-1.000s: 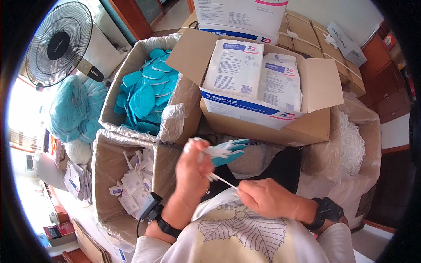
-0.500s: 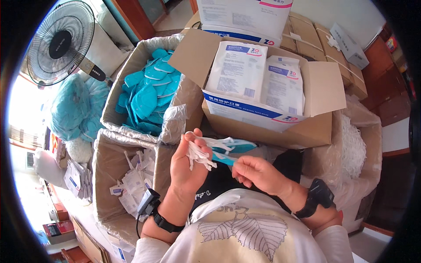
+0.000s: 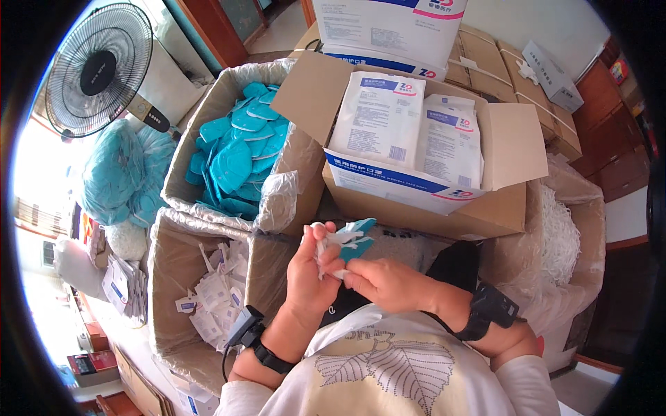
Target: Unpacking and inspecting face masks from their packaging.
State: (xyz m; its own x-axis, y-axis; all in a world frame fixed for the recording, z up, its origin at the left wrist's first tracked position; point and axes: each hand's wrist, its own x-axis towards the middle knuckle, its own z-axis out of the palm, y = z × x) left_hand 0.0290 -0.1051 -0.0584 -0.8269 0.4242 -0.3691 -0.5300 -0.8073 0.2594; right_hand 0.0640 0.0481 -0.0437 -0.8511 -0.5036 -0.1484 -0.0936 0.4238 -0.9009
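Note:
In front of my lap my left hand (image 3: 312,270) is closed around a bunch of white elastic straps (image 3: 333,239). A folded teal face mask (image 3: 358,237) juts out beyond my fingers with white straps lying over it. My right hand (image 3: 388,283) presses in close beside the left, thumb and fingers pinched at the near end of the mask and straps. The fingertips partly cover what they grip. Teal masks (image 3: 236,156) fill a lined carton ahead and to the left. White straps (image 3: 558,236) are heaped in another lined carton on the right.
An open carton (image 3: 409,182) of white mask packs (image 3: 378,118) stands directly ahead. Small white printed packets (image 3: 216,298) lie in a lined box (image 3: 163,277) at left. Bagged teal masks (image 3: 114,170) and a fan (image 3: 99,73) are farther left; stacked cartons (image 3: 485,66) stand behind.
My right hand has moved left and slightly down against my left hand. My left hand has shifted right and a little down; the mask now points more steeply away.

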